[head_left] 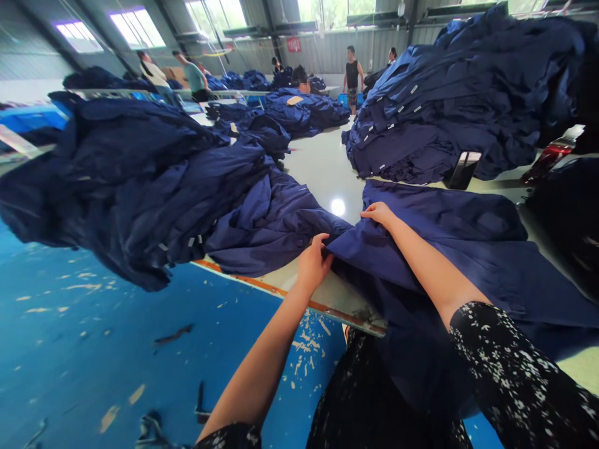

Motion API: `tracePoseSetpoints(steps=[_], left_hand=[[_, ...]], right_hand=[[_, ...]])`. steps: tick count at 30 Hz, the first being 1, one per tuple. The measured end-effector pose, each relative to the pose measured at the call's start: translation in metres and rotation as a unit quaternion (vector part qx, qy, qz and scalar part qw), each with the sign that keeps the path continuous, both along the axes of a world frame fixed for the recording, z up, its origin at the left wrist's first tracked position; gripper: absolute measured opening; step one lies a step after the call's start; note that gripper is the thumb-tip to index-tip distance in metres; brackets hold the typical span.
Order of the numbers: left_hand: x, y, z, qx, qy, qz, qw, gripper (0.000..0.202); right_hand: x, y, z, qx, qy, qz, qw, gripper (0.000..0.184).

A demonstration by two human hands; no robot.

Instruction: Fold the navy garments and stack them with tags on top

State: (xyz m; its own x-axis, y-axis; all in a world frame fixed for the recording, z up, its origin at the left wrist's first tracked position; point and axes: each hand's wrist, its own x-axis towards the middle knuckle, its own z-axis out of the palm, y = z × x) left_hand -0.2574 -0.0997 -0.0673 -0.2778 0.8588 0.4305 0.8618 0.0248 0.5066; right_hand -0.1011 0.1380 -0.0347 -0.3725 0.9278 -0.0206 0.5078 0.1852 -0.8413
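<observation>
A navy garment [449, 243] lies spread over the right part of the table, with a fold of it hanging past the front edge. My left hand [314, 265] pinches the corner of this cloth near the table edge. Farther right, my right hand [379, 213] has its fingers closed on the garment's upper edge, thumb and fingertips together. Left of my hands, another navy garment [266, 218] lies crumpled, reaching up to the cloth that I hold; whether the two are joined I cannot tell.
A tall pile of navy garments [449, 112] stands at the back right, another pile [140, 168] at the left overhanging the table. A phone [464, 169] and a bottle with red liquid [555, 154] sit at the right. Scraps litter the blue floor [103, 349]. Several people stand in the background.
</observation>
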Motion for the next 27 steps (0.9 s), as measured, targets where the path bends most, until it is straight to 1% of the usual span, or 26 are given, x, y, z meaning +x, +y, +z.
tracePoseSetpoints(steps=[2, 6, 8, 11, 13, 14, 15, 17, 19, 20, 22, 23, 25, 26, 27], left_hand=[[0.001, 0.000, 0.002, -0.011, 0.025, 0.004, 1.000, 0.051], [0.001, 0.002, 0.006, 0.002, 0.087, -0.007, 0.996, 0.035], [0.001, 0.003, 0.008, 0.016, 0.102, -0.013, 0.995, 0.034], [0.000, 0.004, 0.011, 0.022, 0.113, -0.020, 0.993, 0.038], [0.000, 0.005, 0.012, 0.022, 0.122, -0.029, 0.992, 0.037], [0.000, 0.005, 0.013, 0.020, 0.127, -0.033, 0.991, 0.036], [0.000, 0.006, 0.014, 0.018, 0.131, -0.035, 0.991, 0.035], [0.001, 0.006, 0.015, 0.013, 0.138, -0.037, 0.990, 0.032], [0.002, 0.006, 0.016, 0.011, 0.146, -0.033, 0.989, 0.031], [0.003, 0.006, 0.016, 0.011, 0.149, -0.030, 0.988, 0.031], [0.003, 0.006, 0.016, 0.009, 0.154, -0.023, 0.988, 0.031], [0.004, 0.006, 0.016, 0.007, 0.155, -0.022, 0.988, 0.031], [0.003, 0.006, 0.016, 0.004, 0.154, -0.022, 0.988, 0.031], [0.004, 0.006, 0.016, 0.004, 0.153, -0.023, 0.988, 0.030], [0.004, 0.007, 0.016, 0.004, 0.153, -0.024, 0.988, 0.029]], right_hand=[[0.000, -0.001, 0.000, 0.003, 0.006, 0.005, 1.000, 0.014], [0.008, -0.005, 0.007, 0.016, -0.001, 0.018, 1.000, 0.008], [0.019, -0.013, 0.013, 0.032, -0.005, 0.014, 0.999, 0.013], [0.049, -0.031, 0.024, 0.110, -0.038, 0.026, 0.993, 0.025], [0.082, -0.045, 0.031, 0.167, -0.081, 0.040, 0.982, 0.027], [0.102, -0.052, 0.034, 0.186, -0.104, 0.039, 0.976, 0.027], [0.126, -0.059, 0.037, 0.194, -0.125, 0.029, 0.972, 0.026], [0.179, -0.073, 0.042, 0.204, -0.171, -0.016, 0.964, 0.022], [0.234, -0.087, 0.043, 0.192, -0.241, -0.077, 0.948, 0.020], [0.259, -0.093, 0.041, 0.181, -0.286, -0.116, 0.934, 0.021], [0.298, -0.105, 0.035, 0.132, -0.371, -0.180, 0.901, 0.030], [0.312, -0.109, 0.032, 0.105, -0.388, -0.179, 0.898, 0.031], [0.328, -0.113, 0.026, 0.084, -0.357, -0.130, 0.921, 0.024], [0.333, -0.112, 0.025, 0.092, -0.319, -0.119, 0.936, 0.020], [0.336, -0.110, 0.024, 0.109, -0.276, -0.131, 0.946, 0.017]])
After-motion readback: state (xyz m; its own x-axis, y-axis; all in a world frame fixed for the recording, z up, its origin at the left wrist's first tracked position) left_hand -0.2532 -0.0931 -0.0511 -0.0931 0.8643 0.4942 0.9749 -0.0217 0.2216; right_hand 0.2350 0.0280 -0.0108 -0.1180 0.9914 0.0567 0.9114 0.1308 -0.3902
